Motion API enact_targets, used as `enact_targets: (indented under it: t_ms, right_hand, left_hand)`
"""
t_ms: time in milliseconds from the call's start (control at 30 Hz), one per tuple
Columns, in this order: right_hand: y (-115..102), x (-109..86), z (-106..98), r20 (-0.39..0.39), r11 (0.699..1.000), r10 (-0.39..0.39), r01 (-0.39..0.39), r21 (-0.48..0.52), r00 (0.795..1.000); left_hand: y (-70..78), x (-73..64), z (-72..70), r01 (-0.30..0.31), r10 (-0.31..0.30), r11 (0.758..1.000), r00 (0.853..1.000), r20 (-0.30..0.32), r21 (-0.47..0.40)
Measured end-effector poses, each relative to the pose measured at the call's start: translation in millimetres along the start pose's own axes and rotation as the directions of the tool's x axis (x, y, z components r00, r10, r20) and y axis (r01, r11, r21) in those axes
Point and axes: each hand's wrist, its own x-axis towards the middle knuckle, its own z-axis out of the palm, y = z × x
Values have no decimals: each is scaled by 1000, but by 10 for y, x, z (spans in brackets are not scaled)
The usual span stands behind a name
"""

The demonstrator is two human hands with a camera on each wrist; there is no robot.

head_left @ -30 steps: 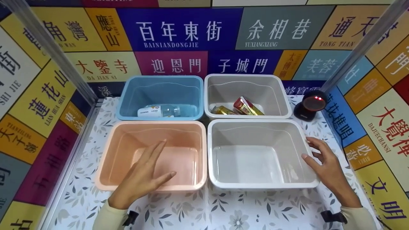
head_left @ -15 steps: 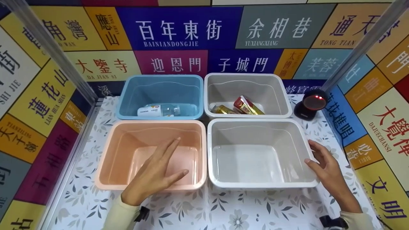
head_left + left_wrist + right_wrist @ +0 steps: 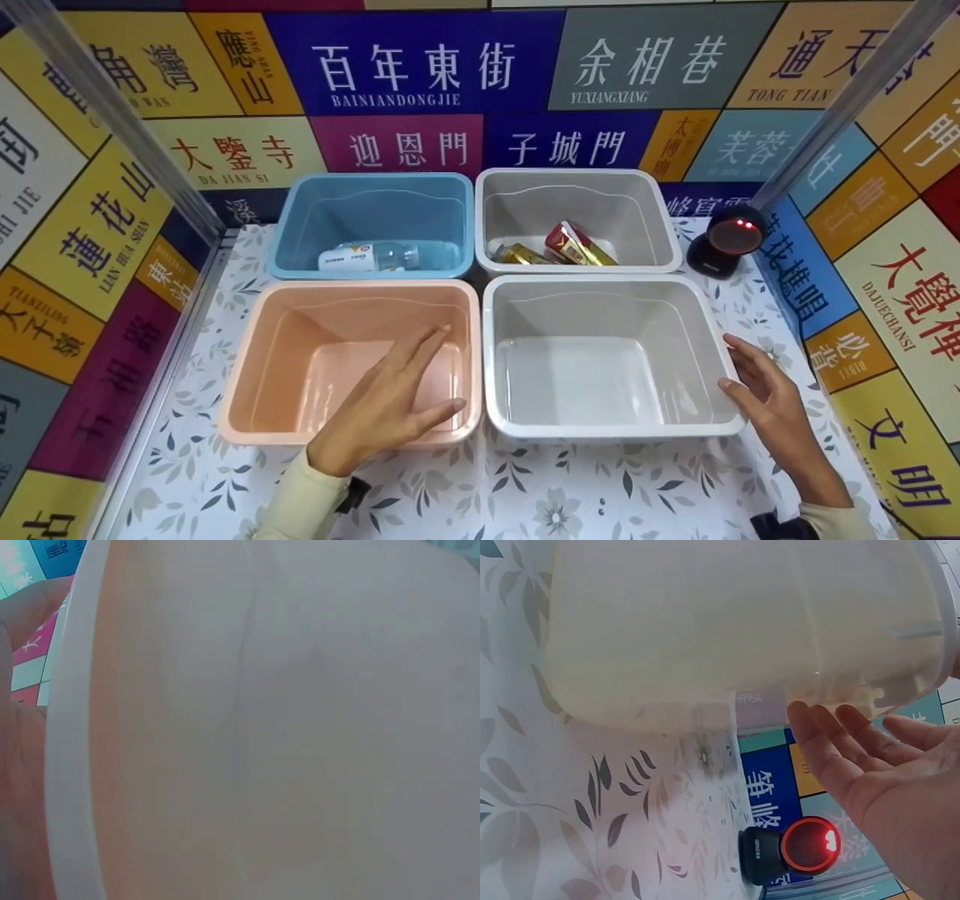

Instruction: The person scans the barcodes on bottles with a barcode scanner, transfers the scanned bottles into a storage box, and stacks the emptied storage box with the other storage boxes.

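Observation:
My left hand [image 3: 394,394] hovers above the front right part of a pink plastic bin [image 3: 375,315], fingers stretched forward, thumb apart, with nothing held. Its palm side [image 3: 22,765] shows past the bin rim [image 3: 75,765] in the left wrist view. On the other side, my right hand [image 3: 776,409] is at the right edge of a white bin [image 3: 600,431], its thumb tip right at the rim. In the right wrist view the loosely bent fingers [image 3: 821,739] lie close to this bin's outer wall [image 3: 705,637]. Neither front bin has anything in it.
Behind stand a blue bin [image 3: 382,202] with a clear plastic bottle [image 3: 349,259] and a grey bin [image 3: 577,202] holding a gold can [image 3: 523,255] and a red-and-gold can [image 3: 577,244]. A black scanner [image 3: 724,244] with red lights is at back right. Printed walls [image 3: 420,67] enclose the table.
My left hand has slid rightward over the pink bin, from its middle toward its right side. The right hand has dropped slightly nearer along the white bin's edge. Bins and contents are unchanged.

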Motion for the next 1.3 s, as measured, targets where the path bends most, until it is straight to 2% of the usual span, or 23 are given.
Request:
enact_targets:
  t_ms: [200,300,467,567,867,1100,1300]
  right_hand:
    - [11,-20,48,-74,997,13,-7,81,997]
    - [-5,-24,92,-144,992,13,5,124,989]
    - [-57,-36,174,-269,996,34,-10,89,963]
    - [-67,-49,192,-303,997,60,-42,68,951]
    - [-43,-90,114,-364,992,111,-81,95,925]
    - [-7,-120,14,-360,985,136,-88,148,923]
    - [30,-147,-58,-364,975,162,-93,201,917]
  left_hand:
    - [78,59,44,16,-16,1000,999,28,-10]
    - [115,88,71,13,-13,1000,1000,27,-3]
    - [162,140,136,-38,38,999,999,9,4]
    - [195,174,168,-73,73,997,997,4,1]
    - [244,232,214,-100,100,995,995,19,-4]
    - [276,266,233,-103,103,995,995,16,12]
    - [405,357,265,-96,96,995,995,9,-29]
